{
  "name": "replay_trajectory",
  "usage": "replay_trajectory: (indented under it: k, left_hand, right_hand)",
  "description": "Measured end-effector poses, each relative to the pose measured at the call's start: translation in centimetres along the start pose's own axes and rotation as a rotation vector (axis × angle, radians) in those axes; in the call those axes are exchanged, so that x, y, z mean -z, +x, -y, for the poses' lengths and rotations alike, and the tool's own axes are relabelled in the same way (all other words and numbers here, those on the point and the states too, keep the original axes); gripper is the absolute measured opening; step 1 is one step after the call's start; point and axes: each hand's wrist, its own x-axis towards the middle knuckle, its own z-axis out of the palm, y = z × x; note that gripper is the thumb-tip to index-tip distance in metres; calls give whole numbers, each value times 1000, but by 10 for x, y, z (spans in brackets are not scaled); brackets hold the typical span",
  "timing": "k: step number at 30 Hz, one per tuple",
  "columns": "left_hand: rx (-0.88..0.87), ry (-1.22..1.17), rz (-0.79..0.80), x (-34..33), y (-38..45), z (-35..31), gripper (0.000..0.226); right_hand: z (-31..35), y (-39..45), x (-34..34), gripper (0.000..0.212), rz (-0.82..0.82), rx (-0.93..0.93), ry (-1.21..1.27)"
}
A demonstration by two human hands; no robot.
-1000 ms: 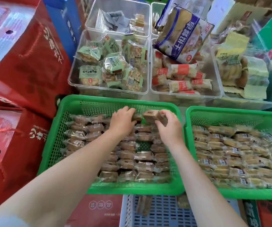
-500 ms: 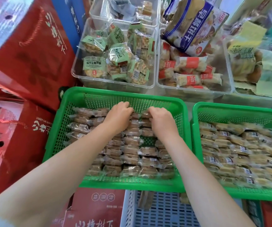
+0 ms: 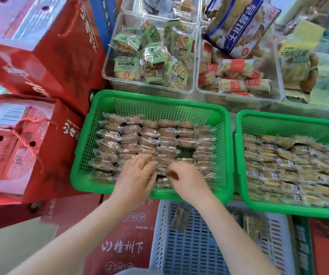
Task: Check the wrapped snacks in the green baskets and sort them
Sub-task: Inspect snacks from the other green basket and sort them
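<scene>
We see rows of small brown snacks in clear wrappers (image 3: 151, 139) packed side by side in the left green plastic mesh basket (image 3: 222, 147), with one small gap in the rows showing the basket floor right of centre. Both hands are at the near rows of this basket. The left hand (image 3: 135, 180) lies palm down on the packs, its fingers bent over their tops; we cannot tell whether it grasps one. The right hand (image 3: 187, 182), just beside it, has its fingers curled in, and a small dark brown piece shows at its fingertips (image 3: 172, 173); the blur keeps us from saying whether it pinches a pack.

To the right, just beside the first, a second green mesh basket (image 3: 239, 155) holds paler, yellowish wrapped snacks (image 3: 286, 165) in crowded rows.

Near us, below both baskets, a pale blue slotted plastic crate (image 3: 195, 245) holds one brown wrapped snack (image 3: 180, 219) at its far edge.

Beyond the baskets stand clear plastic tubs: one with green-labelled packs (image 3: 149, 58), one with red-labelled packs (image 3: 237, 76) and a large blue-and-white bag (image 3: 243, 26) leaning over it.

Red cardboard gift boxes with cord handles (image 3: 30, 135) are stacked along the left.
</scene>
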Motion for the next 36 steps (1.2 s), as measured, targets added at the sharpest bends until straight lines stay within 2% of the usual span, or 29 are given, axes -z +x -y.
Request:
replay_trajectory:
  k: [3, 7, 12, 14, 18, 20, 26, 31, 34, 36]
  left_hand:
    - [11, 79, 7, -8, -41, -4, 44]
    - [21, 171, 70, -12, -62, -2, 51]
    - [109, 147, 196, -3, -54, -10, 61]
    - [148, 128, 223, -2, -52, -11, 62]
    - [164, 139, 233, -3, -52, -11, 64]
    - [179, 118, 233, -4, -51, -12, 64]
    - [208, 92, 297, -1, -45, -13, 67]
    - [218, 68, 288, 0, -44, -13, 68]
    - [256, 50, 280, 3, -38, -18, 59]
    - [234, 48, 210, 4, -30, -25, 52]
  right_hand:
    - [4, -10, -13, 16, 56, -56, -66]
    - [10, -8, -14, 33, 30, -107, -262]
    - [18, -4, -16, 22, 58, -55, -484]
    - [18, -1, -16, 19, 66, -69, -495]
    - [18, 0, -15, 40, 66, -76, -438]
    - [17, 0, -16, 43, 48, -50, -459]
    - [16, -6, -17, 18, 23, 14, -529]
    - [18, -14, -19, 51, 20, 22, -556]
    - [19, -18, -18, 51, 34, 34, -549]
    - [19, -19, -15, 48, 40, 42, -515]
